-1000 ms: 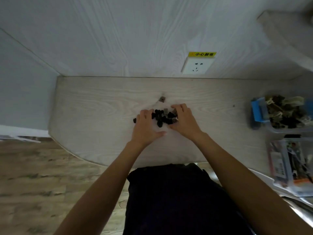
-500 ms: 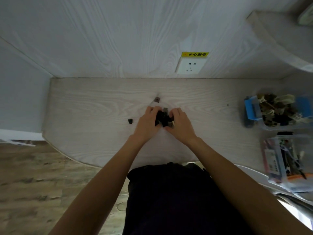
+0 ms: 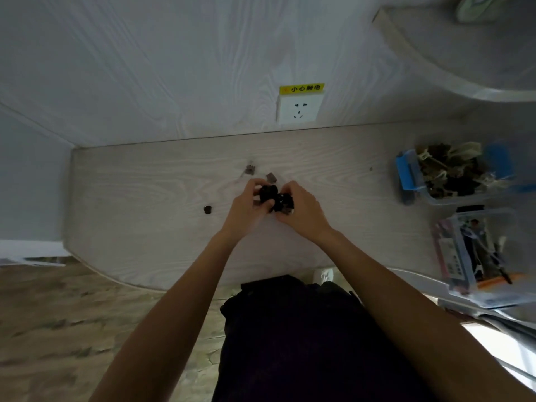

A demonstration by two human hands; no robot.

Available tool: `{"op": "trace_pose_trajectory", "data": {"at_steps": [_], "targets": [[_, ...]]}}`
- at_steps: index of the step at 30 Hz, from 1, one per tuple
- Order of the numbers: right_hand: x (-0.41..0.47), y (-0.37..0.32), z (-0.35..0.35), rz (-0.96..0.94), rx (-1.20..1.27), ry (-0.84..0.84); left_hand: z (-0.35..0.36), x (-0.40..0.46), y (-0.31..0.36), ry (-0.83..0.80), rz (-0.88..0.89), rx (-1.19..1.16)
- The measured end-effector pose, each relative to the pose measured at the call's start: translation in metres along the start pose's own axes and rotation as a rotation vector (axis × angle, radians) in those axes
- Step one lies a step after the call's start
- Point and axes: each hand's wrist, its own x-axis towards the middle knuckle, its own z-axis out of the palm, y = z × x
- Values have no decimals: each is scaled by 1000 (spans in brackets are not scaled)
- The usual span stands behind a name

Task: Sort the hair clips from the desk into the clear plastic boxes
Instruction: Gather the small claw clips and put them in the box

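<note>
Both hands, left hand (image 3: 245,208) and right hand (image 3: 301,211), seemingly grip the black hair clips (image 3: 275,197).

head cam | looks forward-down | desk (image 3: 139,198) close below | single view

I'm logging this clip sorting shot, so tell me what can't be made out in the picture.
Head view only:
- Black clips: count hidden by left hand and right hand cupped around them.
- Loose clips: too small to tell shape.
- Blue-latched box: contents blurred.
- Nearer clear box: contents dim and jumbled.
</note>
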Motion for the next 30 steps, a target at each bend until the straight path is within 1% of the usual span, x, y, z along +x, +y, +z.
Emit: {"op": "trace_pose_trajectory", "data": {"at_steps": [2, 5, 9, 12, 16, 20, 22, 24, 29, 30], "targets": [[-9, 3, -23, -36, 48, 42, 8, -3, 19, 8, 60, -37], [-30, 17, -70, -75, 41, 169, 33, -9, 64, -9, 202, -91], [-59, 55, -138, -14, 59, 366, 95, 1, 123, -93, 350, -140], [-69, 92, -184, 27, 18, 432, 148, 17, 154, -133, 396, -124], [-64, 135, -224, 71, -87, 464, 193, 34, 181, -93, 419, -17], [-49, 157, -249, 107, -82, 451, 219, 38, 185, -68, 423, 219], [-46, 162, -258, 122, -88, 400, 228, 36, 178, -71, 471, 366], [-48, 167, -263, 94, -92, 365, 232, 34, 170, -34, 523, 473], [-67, 166, -263, 64, -168, 451, 222, 24, 158, 119, 601, 503], [-72, 161, -260, 34, -170, 475, 216, 20, 154, 161, 615, 497]]}}
